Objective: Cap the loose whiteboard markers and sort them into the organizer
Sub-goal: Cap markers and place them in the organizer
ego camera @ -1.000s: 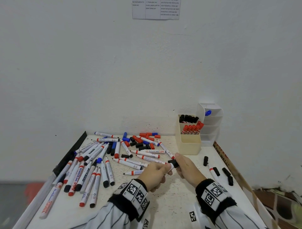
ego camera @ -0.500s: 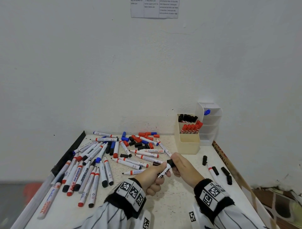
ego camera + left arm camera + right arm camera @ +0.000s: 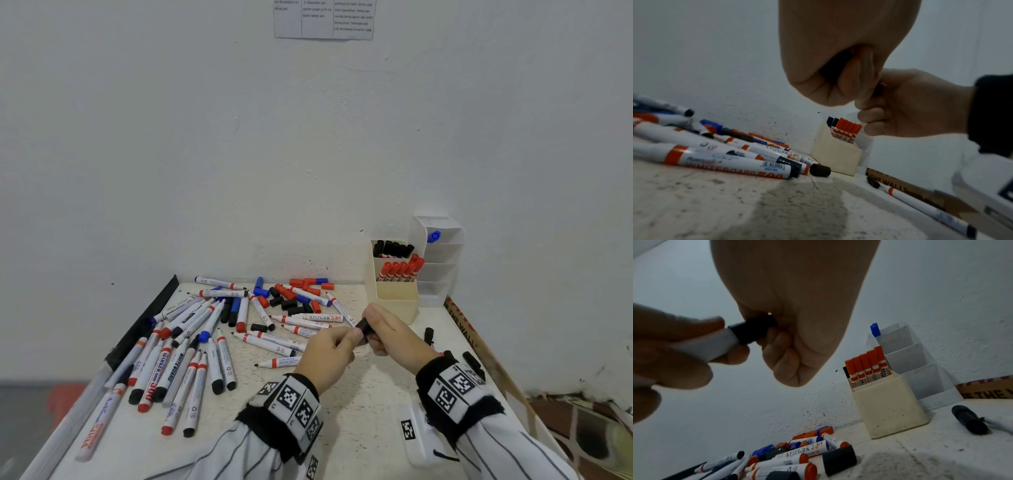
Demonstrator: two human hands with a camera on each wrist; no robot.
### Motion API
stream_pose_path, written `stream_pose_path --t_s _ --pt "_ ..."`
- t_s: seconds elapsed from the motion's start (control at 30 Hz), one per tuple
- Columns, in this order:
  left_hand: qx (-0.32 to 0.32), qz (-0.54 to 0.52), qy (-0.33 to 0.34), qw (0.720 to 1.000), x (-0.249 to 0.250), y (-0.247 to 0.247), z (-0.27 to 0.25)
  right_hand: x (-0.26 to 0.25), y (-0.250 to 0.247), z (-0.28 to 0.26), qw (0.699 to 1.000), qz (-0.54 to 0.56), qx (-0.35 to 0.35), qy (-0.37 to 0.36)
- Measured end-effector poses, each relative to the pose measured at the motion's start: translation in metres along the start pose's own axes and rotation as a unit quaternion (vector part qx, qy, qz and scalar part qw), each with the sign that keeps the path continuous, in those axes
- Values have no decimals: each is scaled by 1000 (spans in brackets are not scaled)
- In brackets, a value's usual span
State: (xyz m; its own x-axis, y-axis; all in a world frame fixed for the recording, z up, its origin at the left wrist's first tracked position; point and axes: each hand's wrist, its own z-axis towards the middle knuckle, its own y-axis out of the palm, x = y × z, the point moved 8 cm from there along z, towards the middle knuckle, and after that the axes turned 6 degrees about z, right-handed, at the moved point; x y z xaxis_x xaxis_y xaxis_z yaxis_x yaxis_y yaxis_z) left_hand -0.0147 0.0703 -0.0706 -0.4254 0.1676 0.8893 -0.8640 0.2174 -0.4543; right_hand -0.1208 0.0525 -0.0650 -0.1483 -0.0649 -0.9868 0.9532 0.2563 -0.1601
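Both hands hold one white marker with a black cap (image 3: 363,327) above the table's middle. My left hand (image 3: 342,342) grips the white barrel (image 3: 715,344), mostly hidden in its fingers. My right hand (image 3: 376,330) curls round the black cap (image 3: 756,331), which sits on the barrel's end. Behind the hands, a cream organizer (image 3: 397,298) holds black-capped markers at the back and red-capped markers (image 3: 399,270) in front. A clear tiered organizer (image 3: 442,270) beside it holds one blue marker (image 3: 434,236).
Many loose markers (image 3: 191,346) lie across the table's left half, with loose red, blue and black caps (image 3: 291,298) near the wall. Black caps and a marker (image 3: 474,363) lie to the right. A cardboard strip (image 3: 462,329) lines the right edge.
The hands have drawn together. The white barrel that showed tilted between them half a second ago is now hidden, and the black cap meets the left hand's fingers.
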Motion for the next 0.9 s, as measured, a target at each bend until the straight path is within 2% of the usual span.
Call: stream_pose_path --t_s 0.17,0.3,0.43,0.5,0.6,0.73,0.9 --pt "63 95 50 992 0 -5 -2 -1 -1 1 998 -62 31 -1" --pt "14 77 25 997 -1 -3 1 7 4 -4 1000 5 1 16" --pt "-61 -71 -71 993 -9 4 -2 6 5 -8 999 31 -10 3" --pt "-79 -93 -81 989 -7 7 -2 5 3 -8 999 37 -5 -4" --pt "-42 2 -33 999 -3 4 1 8 1 -10 1000 25 6 -4" --pt "7 103 46 994 -1 1 2 7 -3 -9 997 -71 29 -19" --pt "-12 113 33 993 -8 3 7 0 -11 -7 990 -116 71 -31"
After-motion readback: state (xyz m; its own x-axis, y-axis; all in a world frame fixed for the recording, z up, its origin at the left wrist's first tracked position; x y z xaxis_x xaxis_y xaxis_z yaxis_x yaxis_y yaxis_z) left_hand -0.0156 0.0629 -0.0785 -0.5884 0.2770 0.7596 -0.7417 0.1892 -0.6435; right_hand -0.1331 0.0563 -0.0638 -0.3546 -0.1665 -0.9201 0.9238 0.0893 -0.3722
